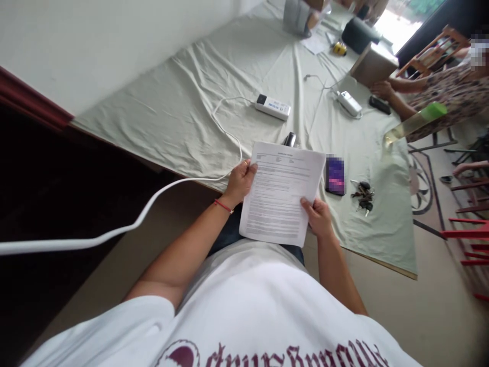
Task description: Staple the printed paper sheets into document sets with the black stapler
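Note:
A printed sheet of paper (280, 196), possibly the top one of a few, is held above my lap at the table's edge. My left hand (240, 181) pinches its left edge near the top, thumb on the print. On the opposite side my right hand (318, 215) grips the lower right edge, also with the thumb on top. Small lines of text cover the page, too fine to read. Just beyond its top edge lies a small dark, shiny object (290, 139), partly hidden by the paper. A phone (335, 176) rests right of the sheet.
A bunch of keys (363, 196) lies on the cloth-covered table (160, 107). Farther back are a white power bank-like device (272, 107) with a white cable (153, 204), a green-capped bottle (416, 122) and a box (373, 66). Another person's hand (382, 90) touches the box.

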The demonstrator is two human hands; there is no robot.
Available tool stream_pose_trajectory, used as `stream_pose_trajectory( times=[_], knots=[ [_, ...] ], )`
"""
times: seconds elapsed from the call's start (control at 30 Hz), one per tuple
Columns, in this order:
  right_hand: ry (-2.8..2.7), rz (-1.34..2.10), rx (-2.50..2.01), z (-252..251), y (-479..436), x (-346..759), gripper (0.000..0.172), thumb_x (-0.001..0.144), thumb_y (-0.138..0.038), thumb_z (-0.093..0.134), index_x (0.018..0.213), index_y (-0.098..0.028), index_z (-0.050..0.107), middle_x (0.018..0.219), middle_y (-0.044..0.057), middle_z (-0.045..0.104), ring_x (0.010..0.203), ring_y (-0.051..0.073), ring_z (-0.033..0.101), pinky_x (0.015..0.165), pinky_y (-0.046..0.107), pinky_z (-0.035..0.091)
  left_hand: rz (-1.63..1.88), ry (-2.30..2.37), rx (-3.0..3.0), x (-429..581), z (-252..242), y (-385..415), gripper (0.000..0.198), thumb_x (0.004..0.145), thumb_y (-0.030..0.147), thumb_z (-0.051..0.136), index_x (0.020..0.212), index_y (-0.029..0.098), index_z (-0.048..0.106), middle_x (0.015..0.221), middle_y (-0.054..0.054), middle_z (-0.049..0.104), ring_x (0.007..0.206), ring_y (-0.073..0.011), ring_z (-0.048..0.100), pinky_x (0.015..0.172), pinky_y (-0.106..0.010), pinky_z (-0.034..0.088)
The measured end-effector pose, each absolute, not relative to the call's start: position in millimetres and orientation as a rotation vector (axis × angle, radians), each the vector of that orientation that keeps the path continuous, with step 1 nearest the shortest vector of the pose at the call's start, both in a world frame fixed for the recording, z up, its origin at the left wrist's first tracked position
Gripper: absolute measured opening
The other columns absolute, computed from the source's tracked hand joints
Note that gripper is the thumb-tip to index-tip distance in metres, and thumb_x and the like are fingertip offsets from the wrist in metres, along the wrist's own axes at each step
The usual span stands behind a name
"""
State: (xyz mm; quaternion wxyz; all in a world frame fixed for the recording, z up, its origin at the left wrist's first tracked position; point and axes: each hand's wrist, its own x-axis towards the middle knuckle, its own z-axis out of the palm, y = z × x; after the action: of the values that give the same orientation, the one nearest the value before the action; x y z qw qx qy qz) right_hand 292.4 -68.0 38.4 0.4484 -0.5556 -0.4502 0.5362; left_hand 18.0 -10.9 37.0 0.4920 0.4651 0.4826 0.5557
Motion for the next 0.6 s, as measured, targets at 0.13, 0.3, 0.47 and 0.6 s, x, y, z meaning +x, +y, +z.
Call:
stream_pose_trajectory(
  times=[0.13,0.3,0.47,0.6],
  knots=[
    [-1.098,1.182,-1.360,29.3,-76.7,289.8,0.048,0.079,-0.062,0.088,0.101,-0.020,0.083,0.090,0.004,0.084,0.076,0.021,0.075,0.072,0.034,0.062,1.301,1.033,0.976,16.9,41.8,-15.3,0.041,0.092,0.059,0.070,0.102,0.022,0.058,0.097,-0.006,0.076,0.086,-0.0178,0.072,0.083,-0.031,0.058],
    [-0.927,1.144,-1.268,28.5,-78.3,291.2,0.042,0.077,-0.057,0.091,0.099,-0.022,0.082,0.095,0.004,0.085,0.076,0.023,0.078,0.075,0.038,0.065,1.112,0.855,0.869,14.8,50.5,-38.1,0.063,0.074,0.066,0.089,0.108,0.019,0.064,0.109,-0.012,0.080,0.094,-0.0246,0.076,0.089,-0.039,0.061],
    [-0.867,1.178,-1.260,35.3,-80.1,284.5,0.047,0.073,-0.058,0.093,0.102,-0.023,0.080,0.099,0.006,0.086,0.083,0.027,0.082,0.080,0.042,0.068,0.978,0.827,0.937,15.5,53.1,-63.7,0.058,0.070,0.053,0.097,0.106,0.013,0.077,0.113,-0.014,0.083,0.113,-0.0322,0.077,0.105,-0.046,0.058],
    [-0.813,1.393,-1.311,49.9,-75.7,279.5,0.055,0.061,-0.061,0.098,0.096,-0.023,0.080,0.090,0.009,0.086,0.077,0.032,0.082,0.073,0.048,0.071,1.035,0.913,0.806,15.5,48.1,-66.2,0.062,0.067,0.056,0.098,0.107,0.012,0.081,0.109,-0.015,0.084,0.108,-0.0330,0.078,0.104,-0.048,0.058]
  ],
)
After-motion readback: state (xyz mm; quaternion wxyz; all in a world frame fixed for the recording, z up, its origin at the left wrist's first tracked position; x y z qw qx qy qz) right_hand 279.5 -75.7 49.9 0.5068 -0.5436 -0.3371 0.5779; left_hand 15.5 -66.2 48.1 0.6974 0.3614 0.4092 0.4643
